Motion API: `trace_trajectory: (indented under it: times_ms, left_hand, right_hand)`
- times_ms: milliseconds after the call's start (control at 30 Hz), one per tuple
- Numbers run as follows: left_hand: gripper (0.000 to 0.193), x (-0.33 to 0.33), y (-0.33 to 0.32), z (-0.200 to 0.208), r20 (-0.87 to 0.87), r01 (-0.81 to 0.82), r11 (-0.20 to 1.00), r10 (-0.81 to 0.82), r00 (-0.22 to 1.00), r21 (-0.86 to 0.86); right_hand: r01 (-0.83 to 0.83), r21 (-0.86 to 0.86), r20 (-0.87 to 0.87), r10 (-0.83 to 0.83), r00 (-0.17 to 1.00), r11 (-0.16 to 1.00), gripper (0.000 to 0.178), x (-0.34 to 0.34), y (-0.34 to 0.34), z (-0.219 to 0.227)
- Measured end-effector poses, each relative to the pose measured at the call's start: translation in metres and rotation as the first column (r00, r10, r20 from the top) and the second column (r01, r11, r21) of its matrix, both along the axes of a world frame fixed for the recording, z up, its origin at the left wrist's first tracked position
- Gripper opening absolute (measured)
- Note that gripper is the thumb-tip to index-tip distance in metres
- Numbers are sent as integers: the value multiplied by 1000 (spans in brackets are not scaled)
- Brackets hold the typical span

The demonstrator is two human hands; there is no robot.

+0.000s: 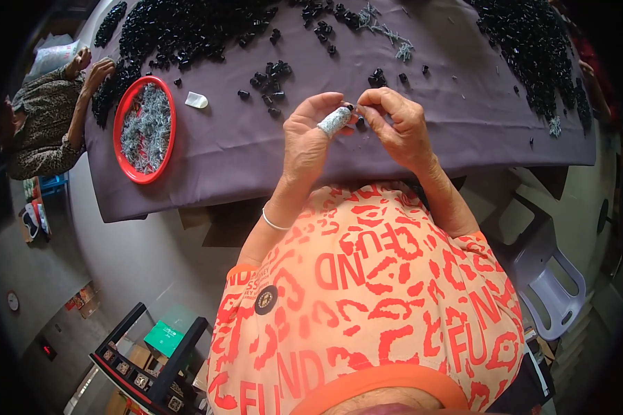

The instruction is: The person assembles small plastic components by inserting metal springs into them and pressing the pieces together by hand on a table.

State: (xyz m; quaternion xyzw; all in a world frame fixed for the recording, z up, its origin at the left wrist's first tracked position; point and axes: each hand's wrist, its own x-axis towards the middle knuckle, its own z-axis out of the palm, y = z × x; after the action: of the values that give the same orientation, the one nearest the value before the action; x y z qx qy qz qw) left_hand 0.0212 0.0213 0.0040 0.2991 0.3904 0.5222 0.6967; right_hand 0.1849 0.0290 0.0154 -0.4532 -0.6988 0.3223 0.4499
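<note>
Over the near part of the table, my left hand (304,138) pinches a small black plastic piece (350,108) between thumb and fingers. A whitish speckled wrap (334,122) covers its thumb. Close beside it, the thumb and fingertips of my right hand (400,131) are pressed together at the black piece; whatever they grip is too small to make out. Just beyond my hands lie loose black pieces (270,79) of the same sort. To the left stands a red oval basket (145,179) holding many thin grey parts (145,131).
Large heaps of black pieces (180,34) cover the far left and far right (526,48). Grey parts (403,50) lie at the back. A small white object (196,100) sits by the basket. Another person's hand (100,72) works at the left edge. A plastic chair (550,277) stands right.
</note>
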Motion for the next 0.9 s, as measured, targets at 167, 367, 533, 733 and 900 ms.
trace_trajectory:
  times_ms: [167,367,533,733,900]
  left_hand:
    - [25,5,-6,1,-171,-46,995,61,983,86]
    - [19,3,-19,-8,-489,-36,935,217,845,352]
    - [19,-11,-34,-7,-238,-37,999,34,971,-7]
    - [20,-11,-36,-7,-116,7,991,-22,993,-131]
    - [19,-13,-40,-7,-47,38,982,-47,998,-185]
  right_hand:
    - [-12,2,56,12,998,1000,11,-1,-4,-3]
    - [-49,39,124,44,991,998,10,-5,-12,-10]
    - [-145,-157,-20,143,989,977,8,-8,-23,-16]
    - [-147,-138,14,150,989,979,8,-5,-25,-14]
    - [-141,-161,46,150,988,977,10,-5,-34,-12]
